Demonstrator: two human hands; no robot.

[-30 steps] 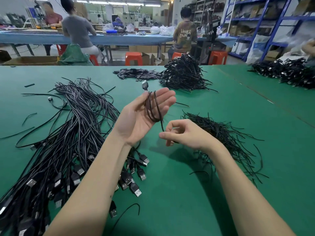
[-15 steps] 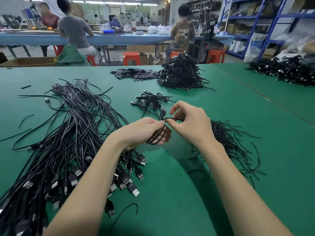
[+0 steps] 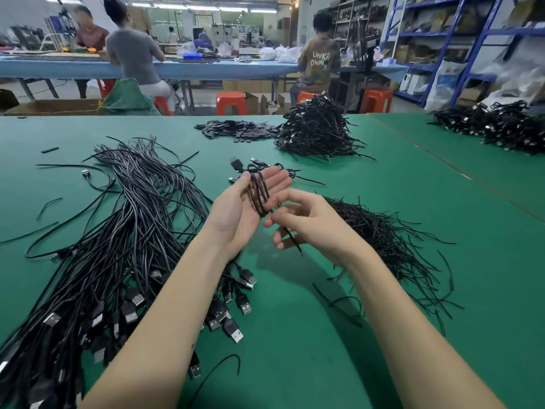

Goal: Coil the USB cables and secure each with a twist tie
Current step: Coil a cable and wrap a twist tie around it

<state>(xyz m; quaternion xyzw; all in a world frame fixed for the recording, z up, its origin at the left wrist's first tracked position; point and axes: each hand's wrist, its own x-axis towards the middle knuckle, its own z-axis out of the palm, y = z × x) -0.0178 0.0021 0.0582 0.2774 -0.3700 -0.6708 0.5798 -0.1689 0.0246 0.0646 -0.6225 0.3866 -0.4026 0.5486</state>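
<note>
Left hand [image 3: 236, 211] raised palm-up above the green felt-covered table [image 3: 368, 202], fingers straight, a small coil of thin black USB cable [image 3: 259, 196] looped across the palm and fingers. Right hand [image 3: 306, 222] just beside it, fingers curled, pinching a short black twist tie [image 3: 290, 236] whose upper end meets the bottom of the coil; lower end of the tie pointing down toward the table.

Large loose bundle of uncoiled black USB cables [image 3: 118, 246] spread on the table under the left forearm, silver-tipped plugs fanned out near the front edge. Heap of loose black twist ties [image 3: 383, 240] on the table behind the right hand. A few finished coils [image 3: 253, 168] lying just beyond the left fingertips. Tall pile of tied black cable coils [image 3: 317, 131] further back, flat dark pieces [image 3: 236, 129] beside it to the left. Another pile of black coils [image 3: 495, 125] far right.
</note>
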